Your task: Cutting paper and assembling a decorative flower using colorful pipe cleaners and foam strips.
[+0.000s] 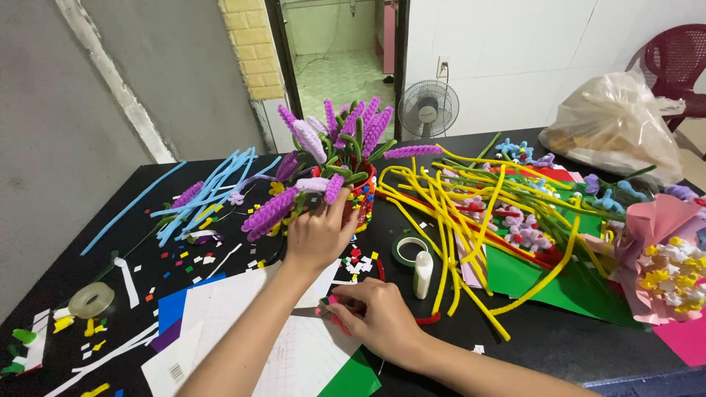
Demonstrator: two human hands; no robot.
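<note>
Now, pot: a small red pot (362,197) covered in coloured paper bits is standing near the middle of the black desk (88,250), toward its far edge, and is holding purple pipe-cleaner flowers (346,132).
Left hand: the left hand (318,237) is cupping the near side of the pot, fingers curled loosely round it, touching the wall and the low purple stems.
Right hand: the right hand (373,317) is lying close to the near edge of the desk, fingers half closed and pinching a small pink-red paper bit (333,301) at the fingertips, over the white gridded sheet (294,353).
Around: a glue bottle (422,273) and a green tape roll (408,250) are sitting just right of the hands; yellow pipe cleaners (456,220) are sprawling toward the right edge; blue pipe cleaners (206,195) are lying toward the left edge; a clear tape roll (92,300) is resting near the left near corner.
Doing it well: judging by the grip, the pot is needing steady bracing while each bit is being pressed flat, with the pinch kept light so the scrap is not creasing.
</note>
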